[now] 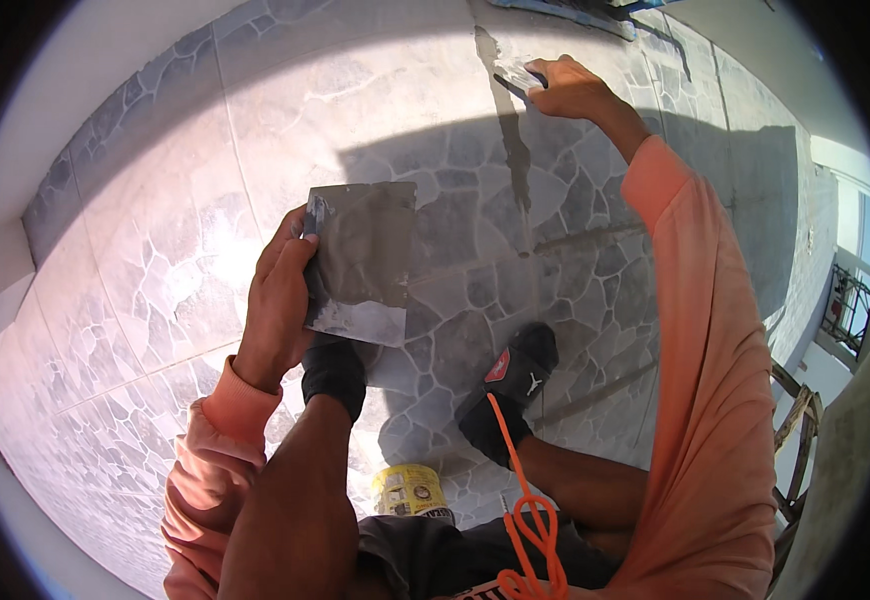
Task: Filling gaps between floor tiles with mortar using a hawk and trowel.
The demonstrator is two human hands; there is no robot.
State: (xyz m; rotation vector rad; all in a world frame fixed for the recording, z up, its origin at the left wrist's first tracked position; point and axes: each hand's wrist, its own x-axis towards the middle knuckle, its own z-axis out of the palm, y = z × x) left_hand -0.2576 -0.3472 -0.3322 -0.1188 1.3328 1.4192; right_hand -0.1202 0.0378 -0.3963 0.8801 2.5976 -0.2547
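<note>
My left hand (pixel 277 285) grips the edge of a flat rectangular steel trowel (pixel 370 325), held above the floor. Wet grey grout (pixel 363 240) covers most of its face, with a strip of bare metal at the near end. Farther off and to the right, my right hand (pixel 573 90) is closed around the handle of a small scraper (pixel 515 87). Its dark blade edge is at a tile joint, beside a smeared line of grey grout (pixel 513 150) that runs toward me along the joint.
Stone-patterned tiles (pixel 455 235) cover the floor, part sunlit, part in shadow. A yellow bucket (pixel 408 488) stands between my legs, near my shoe (pixel 530 365). A blue object (pixel 565 15) lies at the far edge. Walls rise at left and right; a wooden frame (pixel 800 430) stands at right.
</note>
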